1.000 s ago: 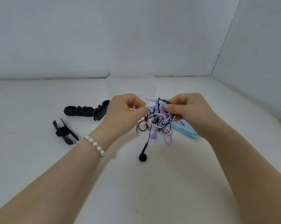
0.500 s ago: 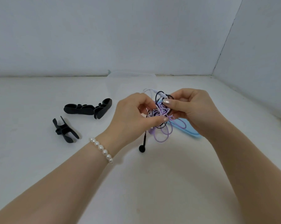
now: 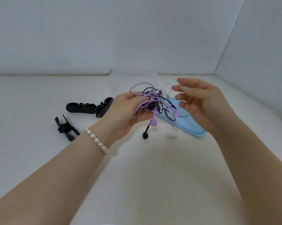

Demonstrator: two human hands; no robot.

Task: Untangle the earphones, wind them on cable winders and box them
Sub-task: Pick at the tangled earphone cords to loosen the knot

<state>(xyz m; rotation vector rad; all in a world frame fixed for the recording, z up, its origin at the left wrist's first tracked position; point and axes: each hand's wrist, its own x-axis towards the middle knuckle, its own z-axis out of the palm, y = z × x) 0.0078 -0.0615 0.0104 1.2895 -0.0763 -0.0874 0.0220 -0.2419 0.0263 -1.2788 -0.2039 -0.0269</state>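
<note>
A tangle of purple, black and white earphone cables (image 3: 153, 101) hangs above the table, held in my left hand (image 3: 125, 111). A purple earbud (image 3: 153, 122) and a black earbud (image 3: 145, 135) dangle below it; a white earbud (image 3: 171, 135) looks blurred. My right hand (image 3: 200, 103) is just right of the tangle, fingers spread, holding nothing. Three black cable winders lie to the left: two touching ones (image 3: 88, 108) and a separate one (image 3: 65, 127). A clear box (image 3: 133, 75) stands behind the tangle, hard to make out.
A light blue lid (image 3: 192, 125) lies flat on the white table under my right hand. White walls close the back and the right side. A pearl bracelet (image 3: 96, 140) is on my left wrist.
My right hand has let go of the cables and opened, drawing away to the right. The left hand has turned palm up with the tangle, which now hangs looser with the purple earbud showing.
</note>
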